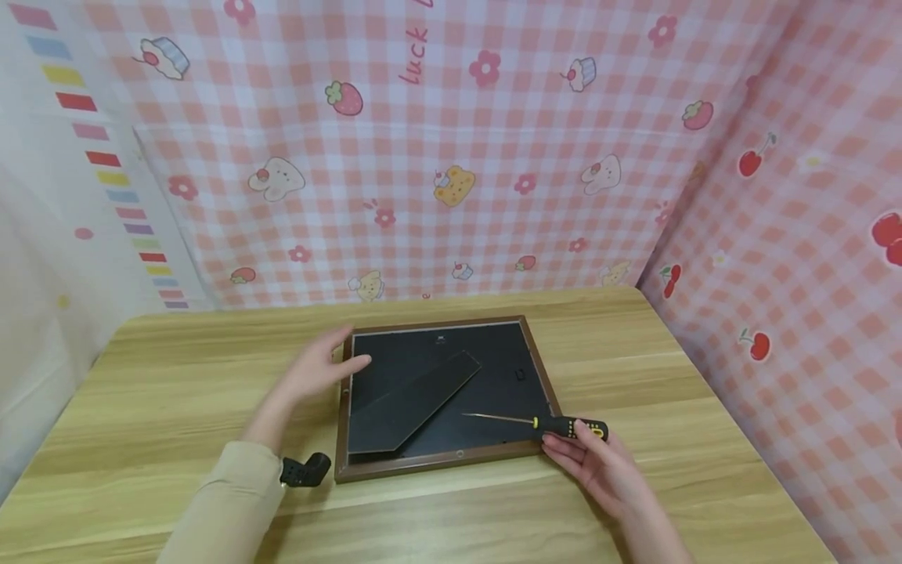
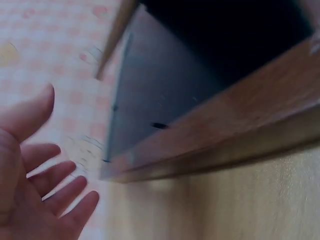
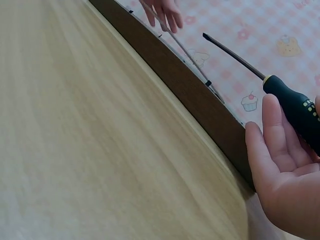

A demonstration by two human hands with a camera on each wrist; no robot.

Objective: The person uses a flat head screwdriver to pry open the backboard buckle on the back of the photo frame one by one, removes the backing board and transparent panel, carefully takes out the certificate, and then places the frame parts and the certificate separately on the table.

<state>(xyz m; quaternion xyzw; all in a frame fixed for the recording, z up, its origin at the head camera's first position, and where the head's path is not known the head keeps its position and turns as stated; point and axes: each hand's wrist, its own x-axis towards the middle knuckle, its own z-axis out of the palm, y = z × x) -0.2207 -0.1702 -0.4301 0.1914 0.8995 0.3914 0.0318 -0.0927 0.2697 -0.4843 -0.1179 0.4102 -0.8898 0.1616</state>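
A picture frame (image 1: 503,450) with a brown rim lies face down on the wooden table, its black backing board (image 1: 395,356) upward. A black stand leg (image 1: 416,407) slants across the board. My right hand (image 1: 606,475) holds a screwdriver (image 1: 572,428) by its black and yellow handle, its thin shaft pointing left over the board. That hand is at the frame's lower right corner. By the upper left corner is my left hand (image 1: 317,370), its fingers loosely extended with nothing held. In the left wrist view the left fingers (image 2: 75,215) appear spread beside the frame.
The wooden table (image 1: 211,376) extends around the frame. Behind it hangs a pink checked cloth (image 1: 423,235) with strawberries and flowers, and another cloth (image 1: 810,274) borders the right side. A black device (image 1: 306,470) is worn at the left wrist.
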